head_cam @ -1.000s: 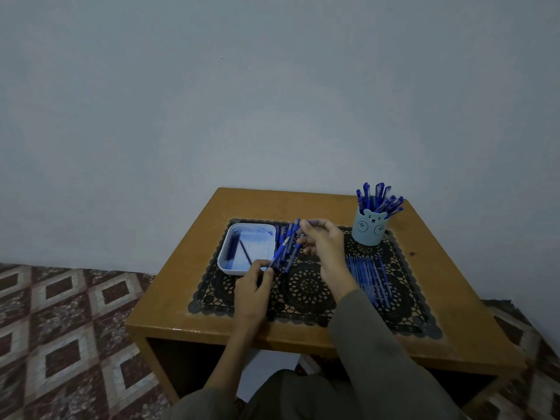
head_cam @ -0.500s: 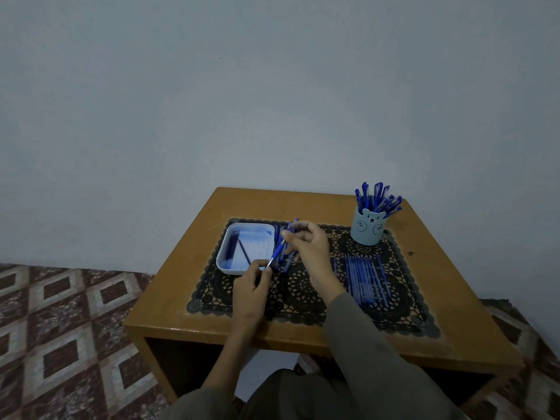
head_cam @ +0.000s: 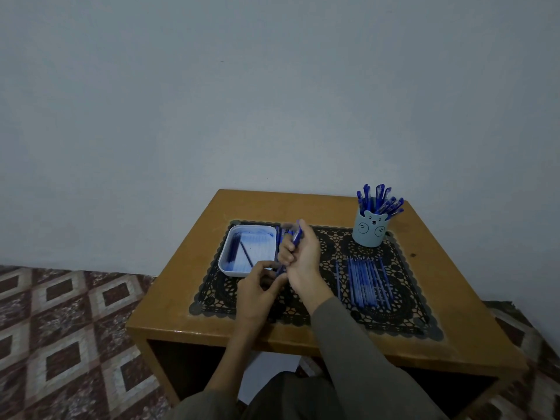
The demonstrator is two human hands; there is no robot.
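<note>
Both hands were engaged on one blue pen, held slanted above the black lace mat, just right of the pale blue tray.

- The right hand was curled round the upper barrel, with the capped end projecting above the fingers.
- The left hand pinched the pen's lower end between thumb and fingertips. The exact contact was hidden behind the fingers.
- More blue pens lay between the tray and the hands, blurred. Their number could not be told.
- The tray held a few blue pieces and one thin dark rod lying aslant.
- A row of slim blue refills lay side by side on the right part of the mat.
- The bear-face cup behind that row stood full of upright pens.

Judgement: the step in hand appeared to be taking the pen apart at its tip end, or fitting it together. Which of the two could not be settled from this view.

The next move would call for a steady right-hand grip while the left twists or pulls straight along the barrel's line. The loose part would then go to the tray or to the refill row without disturbing the pens beside it.
</note>
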